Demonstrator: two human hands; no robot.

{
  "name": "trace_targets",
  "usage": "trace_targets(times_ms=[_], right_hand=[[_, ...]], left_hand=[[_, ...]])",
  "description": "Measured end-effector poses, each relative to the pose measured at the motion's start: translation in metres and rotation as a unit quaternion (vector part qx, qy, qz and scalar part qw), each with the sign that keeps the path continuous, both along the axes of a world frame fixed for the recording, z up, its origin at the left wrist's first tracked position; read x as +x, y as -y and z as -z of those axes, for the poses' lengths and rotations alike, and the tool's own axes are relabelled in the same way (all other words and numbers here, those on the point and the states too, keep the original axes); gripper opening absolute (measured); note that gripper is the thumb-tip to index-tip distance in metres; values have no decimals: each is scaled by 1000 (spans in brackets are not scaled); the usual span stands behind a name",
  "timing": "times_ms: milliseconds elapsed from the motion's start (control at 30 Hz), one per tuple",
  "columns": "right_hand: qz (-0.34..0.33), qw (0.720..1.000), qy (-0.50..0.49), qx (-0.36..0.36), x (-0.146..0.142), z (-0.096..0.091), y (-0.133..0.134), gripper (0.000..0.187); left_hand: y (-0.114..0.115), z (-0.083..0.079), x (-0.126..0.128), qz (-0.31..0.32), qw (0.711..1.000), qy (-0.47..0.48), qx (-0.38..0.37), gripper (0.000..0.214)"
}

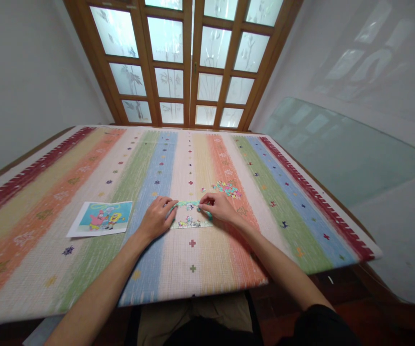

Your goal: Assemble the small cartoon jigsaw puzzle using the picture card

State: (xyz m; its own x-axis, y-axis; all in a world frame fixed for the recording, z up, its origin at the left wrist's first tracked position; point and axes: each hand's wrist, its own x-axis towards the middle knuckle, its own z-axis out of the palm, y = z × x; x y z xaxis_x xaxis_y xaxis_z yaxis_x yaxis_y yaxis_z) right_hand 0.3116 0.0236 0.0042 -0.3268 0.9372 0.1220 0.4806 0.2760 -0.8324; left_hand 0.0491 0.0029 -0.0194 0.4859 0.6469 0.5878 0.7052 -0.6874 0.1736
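Note:
A partly assembled jigsaw puzzle lies on the striped tablecloth in front of me. Its top strip is green-blue, pieces join along the bottom, and bare gaps show in the middle. My left hand rests at its left side, fingers stretched onto the upper left edge and thumb apart. At the right side, the thumb and index finger of my right hand are pinched together over the puzzle on a small jigsaw piece, mostly hidden by the fingertips. Beyond that hand lies a pile of loose jigsaw pieces.
A printed cartoon picture lies on the tablecloth to the left. One loose piece sits apart from the pile. The table's front edge is close to my lap. Wood-framed glass doors stand behind the table, with walls on both sides.

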Motion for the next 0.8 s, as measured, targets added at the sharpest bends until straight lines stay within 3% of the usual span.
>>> trace_targets(times_ms=[300,800], right_hand=[[4,996,78,32,-21,-5,-1,5],[27,971,210,115,-27,-4,5,9]], left_hand=[[1,-3,0,-4,1000,4,-9,25],[2,-4,-1,-10,1000,3,-21,24]])
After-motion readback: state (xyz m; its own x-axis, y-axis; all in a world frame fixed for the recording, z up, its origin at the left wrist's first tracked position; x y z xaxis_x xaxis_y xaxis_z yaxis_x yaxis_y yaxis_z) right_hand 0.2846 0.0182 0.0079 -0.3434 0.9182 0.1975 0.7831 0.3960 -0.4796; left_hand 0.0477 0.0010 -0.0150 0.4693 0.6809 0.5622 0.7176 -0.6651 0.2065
